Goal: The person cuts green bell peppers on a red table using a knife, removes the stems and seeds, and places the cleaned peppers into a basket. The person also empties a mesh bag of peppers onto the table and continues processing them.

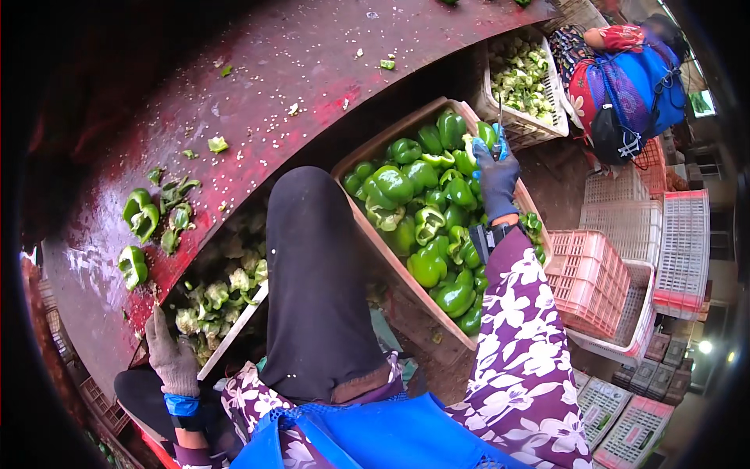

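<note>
My right hand [495, 176], in a dark glove over a blue one, grips a small knife [497, 151] with its thin blade pointing away from me. It hangs over the far right side of a pinkish plastic crate [404, 275] full of green bell peppers [419, 176], some whole and some cut open. A pale cut pepper piece [469, 146] lies against its fingers; whether they hold it I cannot tell. My left hand [170, 352], in a grey knit glove, is at the table's near edge with fingers extended and nothing visible in it. Pepper cores [205, 299] fill a white-rimmed container beside it.
Pepper halves [140, 216], scraps and seeds lie on the red-stained metal table [304, 64]. A co-worker [633, 88] sits at the far right beside a white crate [556, 120] of pepper trimmings. Stacked plastic crates [586, 275] stand on the right. My knee [310, 246] rises between the containers.
</note>
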### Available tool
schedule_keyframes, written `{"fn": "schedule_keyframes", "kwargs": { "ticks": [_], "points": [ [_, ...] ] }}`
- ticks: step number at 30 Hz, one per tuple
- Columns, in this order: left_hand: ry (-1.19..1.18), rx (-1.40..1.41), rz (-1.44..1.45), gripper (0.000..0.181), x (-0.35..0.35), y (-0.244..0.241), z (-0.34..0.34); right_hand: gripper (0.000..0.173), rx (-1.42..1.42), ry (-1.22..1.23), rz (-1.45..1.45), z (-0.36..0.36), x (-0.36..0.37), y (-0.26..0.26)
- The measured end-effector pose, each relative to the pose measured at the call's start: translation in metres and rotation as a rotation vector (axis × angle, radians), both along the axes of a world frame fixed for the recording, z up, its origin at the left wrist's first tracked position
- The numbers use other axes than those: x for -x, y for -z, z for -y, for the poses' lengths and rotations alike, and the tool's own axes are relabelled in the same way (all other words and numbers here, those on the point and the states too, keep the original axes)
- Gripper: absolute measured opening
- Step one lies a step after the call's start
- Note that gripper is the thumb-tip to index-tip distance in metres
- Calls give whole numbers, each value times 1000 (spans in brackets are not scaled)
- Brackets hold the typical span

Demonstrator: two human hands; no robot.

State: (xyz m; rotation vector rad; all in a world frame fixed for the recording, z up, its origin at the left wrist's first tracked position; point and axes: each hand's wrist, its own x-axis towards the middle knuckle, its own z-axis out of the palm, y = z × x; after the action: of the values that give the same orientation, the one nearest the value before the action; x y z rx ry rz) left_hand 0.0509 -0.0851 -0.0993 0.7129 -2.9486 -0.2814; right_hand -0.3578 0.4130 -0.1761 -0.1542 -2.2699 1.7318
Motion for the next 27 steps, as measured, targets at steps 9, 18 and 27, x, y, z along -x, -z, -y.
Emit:
{"fn": "schedule_keyframes", "kwargs": {
  "ticks": [9,18,27],
  "points": [
    [-11,16,31,78,8,0,-4,63,-430,-365,170,49,8,24],
    [5,74,111,75,4,-4,-5,57,-1015,-428,-22,58,32,60],
    [-49,-196,-20,59,10,-70,4,57,-781,-548,-30,23,29,65]
  ]
}}
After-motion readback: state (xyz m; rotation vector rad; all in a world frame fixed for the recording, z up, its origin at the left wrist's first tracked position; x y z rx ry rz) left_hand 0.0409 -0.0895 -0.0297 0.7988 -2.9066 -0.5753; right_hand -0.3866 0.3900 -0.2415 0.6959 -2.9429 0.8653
